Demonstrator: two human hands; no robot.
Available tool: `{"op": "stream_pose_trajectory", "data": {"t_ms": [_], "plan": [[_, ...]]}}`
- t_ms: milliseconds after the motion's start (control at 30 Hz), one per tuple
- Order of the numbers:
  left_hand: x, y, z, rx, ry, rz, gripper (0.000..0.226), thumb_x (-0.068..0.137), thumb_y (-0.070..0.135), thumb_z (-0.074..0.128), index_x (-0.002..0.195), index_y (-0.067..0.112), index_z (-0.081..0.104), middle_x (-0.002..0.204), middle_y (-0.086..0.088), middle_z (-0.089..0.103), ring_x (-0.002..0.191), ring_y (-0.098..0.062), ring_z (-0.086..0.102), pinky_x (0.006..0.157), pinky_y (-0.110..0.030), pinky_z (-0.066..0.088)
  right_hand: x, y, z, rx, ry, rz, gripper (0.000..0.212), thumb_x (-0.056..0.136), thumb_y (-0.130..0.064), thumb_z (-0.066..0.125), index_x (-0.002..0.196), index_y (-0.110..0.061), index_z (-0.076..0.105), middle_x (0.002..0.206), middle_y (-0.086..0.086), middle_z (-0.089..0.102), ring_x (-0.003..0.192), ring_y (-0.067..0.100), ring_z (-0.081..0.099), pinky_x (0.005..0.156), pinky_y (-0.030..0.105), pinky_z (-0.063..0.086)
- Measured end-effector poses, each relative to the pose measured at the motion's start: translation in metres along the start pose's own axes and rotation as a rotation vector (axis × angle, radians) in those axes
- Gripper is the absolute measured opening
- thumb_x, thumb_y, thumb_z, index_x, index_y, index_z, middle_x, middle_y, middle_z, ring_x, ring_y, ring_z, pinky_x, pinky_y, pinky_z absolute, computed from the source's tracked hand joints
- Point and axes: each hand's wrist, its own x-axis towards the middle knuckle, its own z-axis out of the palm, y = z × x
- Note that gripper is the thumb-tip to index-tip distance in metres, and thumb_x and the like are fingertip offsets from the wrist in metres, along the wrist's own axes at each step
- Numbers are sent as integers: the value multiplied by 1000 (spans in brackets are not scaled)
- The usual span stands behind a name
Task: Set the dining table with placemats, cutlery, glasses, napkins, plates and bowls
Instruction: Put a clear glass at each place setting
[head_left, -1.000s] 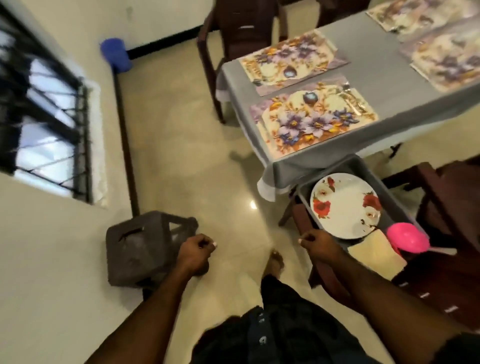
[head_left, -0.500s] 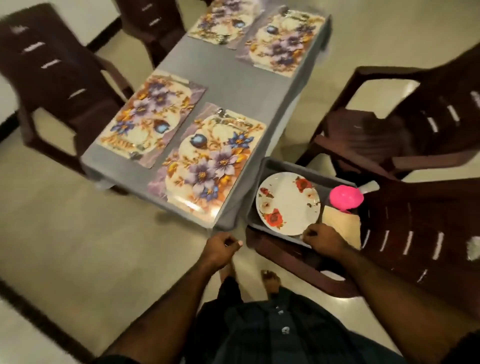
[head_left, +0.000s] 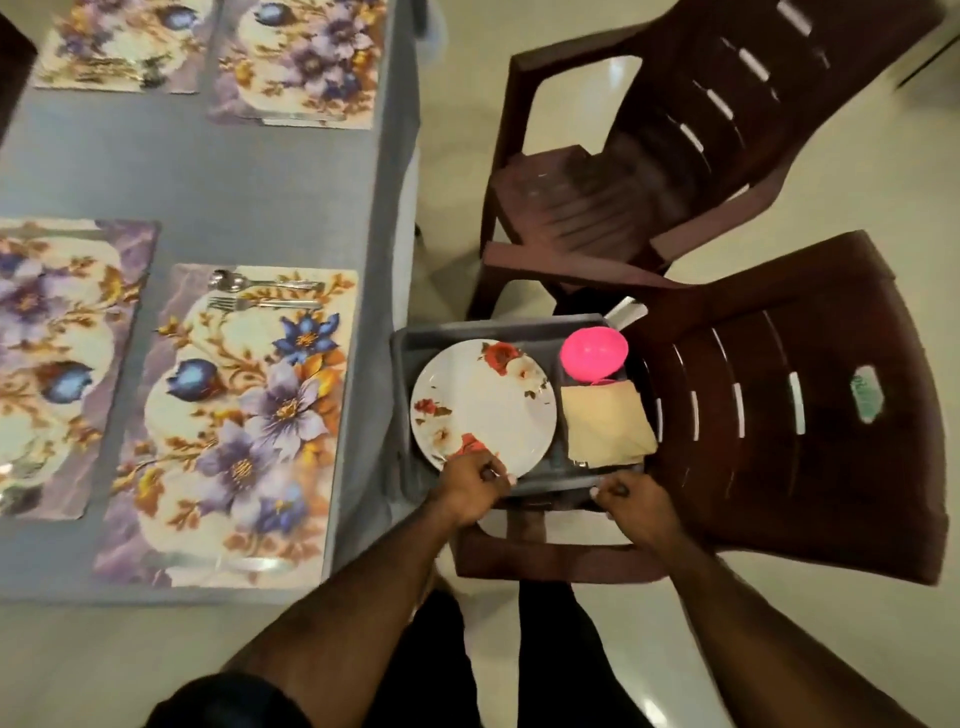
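Note:
A grey bin (head_left: 402, 364) sits on a brown chair seat beside the table. In it lie a white plate (head_left: 483, 405) with red flowers, a pink bowl (head_left: 592, 351) and a beige napkin (head_left: 605, 423). My left hand (head_left: 470, 486) pinches the plate's near rim. My right hand (head_left: 631, 501) curls over the bin's near edge. Floral placemats cover the grey table (head_left: 249, 192); the nearest placemat (head_left: 234, 421) carries a spoon (head_left: 260, 282) and a fork (head_left: 260, 303) at its far end.
The brown chair (head_left: 779, 415) holding the bin stands at the right, and a second brown chair (head_left: 675, 130) is behind it. Another placemat (head_left: 57, 364) lies at the left, two more at the far end. Glossy tiled floor surrounds the table.
The view has swung over the table and bin. My left hand moved from the air to the plate's rim. My right hand stays at the bin's near edge.

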Motion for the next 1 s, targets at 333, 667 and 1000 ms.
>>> {"op": "stream_pose_trajectory", "data": {"t_ms": [333,667,1000], "plan": [[193,29,129,-166,-30,-128,89,45,54,98,121,26,61,114,4,74,105,-20,71,93,-46,61,124,25,-8,-52,211,0,33,86,-14,74,119,-13,68,118,11,66,104,29,67,90,34,53],[203,60,148,-223,98,-208,52,72,31,96,118,15,76,109,5,78,90,-11,70,73,-18,54,168,28,-28,-63,385,14,36,89,-21,71,123,-13,65,122,13,61,104,35,66,88,45,57],[166,42,85,-302,263,-171,39,81,20,91,117,11,78,111,-2,80,97,-17,75,93,-38,61,138,-14,11,-254,413,-246,36,90,-30,64,125,-19,63,120,8,61,93,31,66,71,41,58]]}}
